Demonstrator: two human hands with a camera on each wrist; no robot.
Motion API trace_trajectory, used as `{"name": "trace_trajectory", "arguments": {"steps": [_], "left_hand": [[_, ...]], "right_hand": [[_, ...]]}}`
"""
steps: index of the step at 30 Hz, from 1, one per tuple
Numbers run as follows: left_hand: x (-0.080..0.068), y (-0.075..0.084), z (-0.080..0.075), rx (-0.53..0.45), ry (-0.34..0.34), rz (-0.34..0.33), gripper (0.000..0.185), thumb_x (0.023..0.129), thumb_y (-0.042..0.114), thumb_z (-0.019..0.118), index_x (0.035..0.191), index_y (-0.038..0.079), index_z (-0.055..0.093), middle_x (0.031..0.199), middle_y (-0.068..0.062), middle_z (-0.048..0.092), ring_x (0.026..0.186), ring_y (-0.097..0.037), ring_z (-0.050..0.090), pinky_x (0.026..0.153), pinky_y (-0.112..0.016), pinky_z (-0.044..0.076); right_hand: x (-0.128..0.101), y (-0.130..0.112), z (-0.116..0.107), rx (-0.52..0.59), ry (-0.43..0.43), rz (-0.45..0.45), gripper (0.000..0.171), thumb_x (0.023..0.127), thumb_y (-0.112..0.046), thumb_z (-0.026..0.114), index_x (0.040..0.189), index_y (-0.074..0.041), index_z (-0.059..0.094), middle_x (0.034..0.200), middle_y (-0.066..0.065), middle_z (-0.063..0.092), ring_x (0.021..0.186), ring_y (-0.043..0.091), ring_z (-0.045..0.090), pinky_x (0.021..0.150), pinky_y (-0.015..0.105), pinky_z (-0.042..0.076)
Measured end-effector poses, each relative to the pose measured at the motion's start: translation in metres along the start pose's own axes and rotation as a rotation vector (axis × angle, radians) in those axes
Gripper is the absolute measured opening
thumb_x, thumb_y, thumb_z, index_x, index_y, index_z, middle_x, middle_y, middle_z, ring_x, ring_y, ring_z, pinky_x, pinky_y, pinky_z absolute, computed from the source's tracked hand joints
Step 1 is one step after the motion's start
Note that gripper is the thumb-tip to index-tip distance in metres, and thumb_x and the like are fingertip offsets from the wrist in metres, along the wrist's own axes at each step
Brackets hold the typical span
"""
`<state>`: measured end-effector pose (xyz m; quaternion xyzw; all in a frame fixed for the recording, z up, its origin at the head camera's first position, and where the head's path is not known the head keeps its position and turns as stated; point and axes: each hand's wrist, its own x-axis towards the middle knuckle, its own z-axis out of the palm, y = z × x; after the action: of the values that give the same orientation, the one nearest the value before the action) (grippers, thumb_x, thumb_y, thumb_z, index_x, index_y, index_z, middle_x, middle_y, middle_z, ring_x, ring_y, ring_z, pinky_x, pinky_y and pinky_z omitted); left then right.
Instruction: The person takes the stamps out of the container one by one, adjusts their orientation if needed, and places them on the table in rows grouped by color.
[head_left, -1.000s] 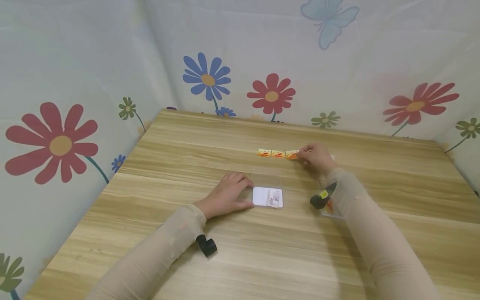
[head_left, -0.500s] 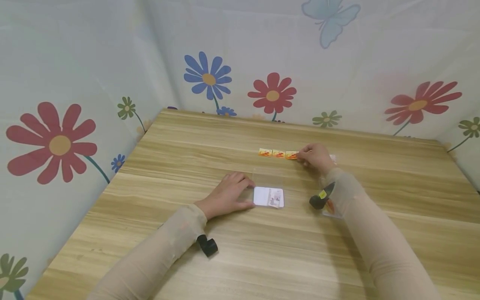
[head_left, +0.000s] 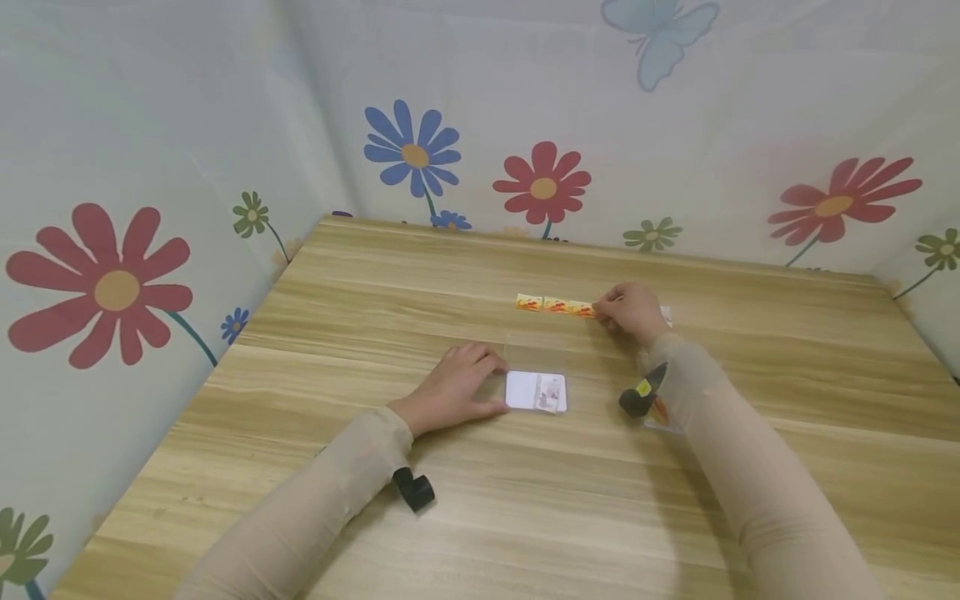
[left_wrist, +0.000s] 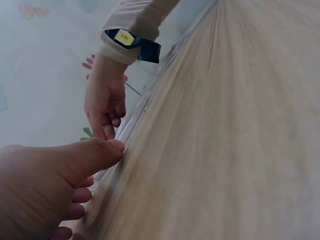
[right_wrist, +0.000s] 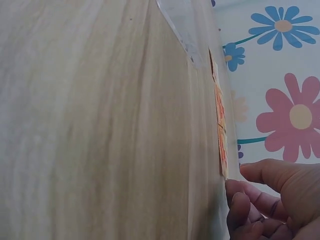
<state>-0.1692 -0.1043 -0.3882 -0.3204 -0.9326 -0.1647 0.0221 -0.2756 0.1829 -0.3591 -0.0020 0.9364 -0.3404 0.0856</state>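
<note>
Our nearer right hand (head_left: 630, 312) meets the right end of the sideways row of orange cards (head_left: 556, 306), whether pinching we cannot tell; our left hand (head_left: 453, 388) lies relaxed by the white case (head_left: 521, 390).

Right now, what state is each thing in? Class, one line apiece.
left hand: fingers spread, touching the clear case's left edge
clear case: appears open, transparent lid folded back
orange pieces: at least three, flat in a row
right hand: fingers bent at the row's right end, grip unclear
second clear case: partly behind the sleeve, closure unclear
pale item: partly hidden by the right wrist
</note>
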Motion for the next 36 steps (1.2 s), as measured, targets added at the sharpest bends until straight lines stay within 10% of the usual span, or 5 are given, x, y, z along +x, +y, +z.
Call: {"name": "trace_trajectory", "arguments": {"steps": [17,36], "left_hand": [[0.0,0.0,-0.001,0.003,0.021,0.001,0.05,0.075,0.049,0.065,0.112,0.017,0.056,0.111,0.001,0.052,0.111,-0.017,0.045,0.099,-0.038,0.033],[0.0,0.002,-0.001,-0.002,0.02,0.01,0.05,0.074,0.049,0.065,0.112,0.016,0.056,0.11,0.001,0.053,0.11,-0.018,0.045,0.098,-0.038,0.034]], "right_hand": [[-0.017,-0.008,-0.015,0.008,0.025,-0.051,0.025,0.088,-0.026,0.054,0.098,-0.004,0.058,0.095,0.015,0.063,0.074,0.023,0.06,0.06,0.022,0.046],[-0.04,-0.021,-0.028,0.017,0.065,-0.158,0.024,0.087,-0.027,0.057,0.098,-0.006,0.06,0.093,0.014,0.063,0.074,0.027,0.061,0.059,0.023,0.045]]}}
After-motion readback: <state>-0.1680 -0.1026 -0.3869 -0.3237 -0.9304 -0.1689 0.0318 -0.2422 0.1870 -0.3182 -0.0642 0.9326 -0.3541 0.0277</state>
